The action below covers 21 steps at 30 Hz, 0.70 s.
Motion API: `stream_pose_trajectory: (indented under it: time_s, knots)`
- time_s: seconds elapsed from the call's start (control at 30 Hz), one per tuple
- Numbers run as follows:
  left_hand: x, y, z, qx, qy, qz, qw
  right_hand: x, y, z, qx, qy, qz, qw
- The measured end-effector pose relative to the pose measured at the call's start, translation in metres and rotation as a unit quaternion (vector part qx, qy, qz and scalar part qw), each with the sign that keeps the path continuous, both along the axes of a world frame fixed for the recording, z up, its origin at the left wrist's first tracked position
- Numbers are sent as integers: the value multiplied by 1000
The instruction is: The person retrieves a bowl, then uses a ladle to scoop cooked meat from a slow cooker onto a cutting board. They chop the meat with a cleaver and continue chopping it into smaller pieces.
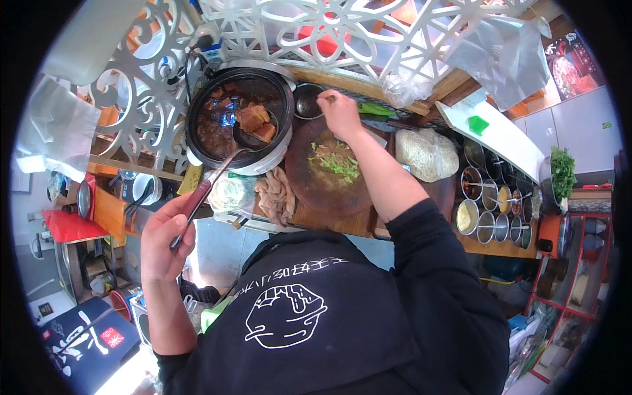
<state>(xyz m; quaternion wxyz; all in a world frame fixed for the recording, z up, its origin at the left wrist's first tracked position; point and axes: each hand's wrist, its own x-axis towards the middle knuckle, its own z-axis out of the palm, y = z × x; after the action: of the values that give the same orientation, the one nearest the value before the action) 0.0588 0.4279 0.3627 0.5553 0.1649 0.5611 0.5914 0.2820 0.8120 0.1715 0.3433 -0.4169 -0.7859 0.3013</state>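
Note:
My left hand point(170, 234) grips the brown handle of a ladle point(217, 174). In the ladle's bowl sit chunks of browned, sauced meat point(254, 121), held over a round black-rimmed electric cooker point(195, 148) of dark brown stew point(212, 133). My right hand point(344, 114) is pinched beside a small round metal bowl point(307, 101). Its fingers seem to close on a thin utensil handle, mostly hidden by them. Below that hand is a round wooden chopping block point(321, 197) with chopped green vegetable point(338, 167) and minced brown bits point(326, 151).
A crumpled cloth point(276, 196) and a lidded plastic tub point(231, 192) lie before the cooker. Right of the block are bagged noodles point(427, 154) and several metal seasoning cups point(466, 217). A white openwork screen point(331, 19) borders the far side; green peppers point(375, 108) lie near it.

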Motion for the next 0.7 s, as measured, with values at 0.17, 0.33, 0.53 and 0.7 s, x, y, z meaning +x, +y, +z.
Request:
stream_pose_trajectory:
  time_s: [0.17,0.33,0.53,0.7]
  knots:
    - [17,4,4,-13,-18,-60,998,30,-1,-33,-149,-3,124,981]
    - [41,17,-16,-52,-28,-123,991,139,-6,-14,-27,-249,-5,968]
    - [76,58,-41,-99,41,-204,973,215,-40,-21,-39,-372,50,926]
    - [110,89,-43,-104,214,-263,935,215,-53,-27,-37,-277,50,959]
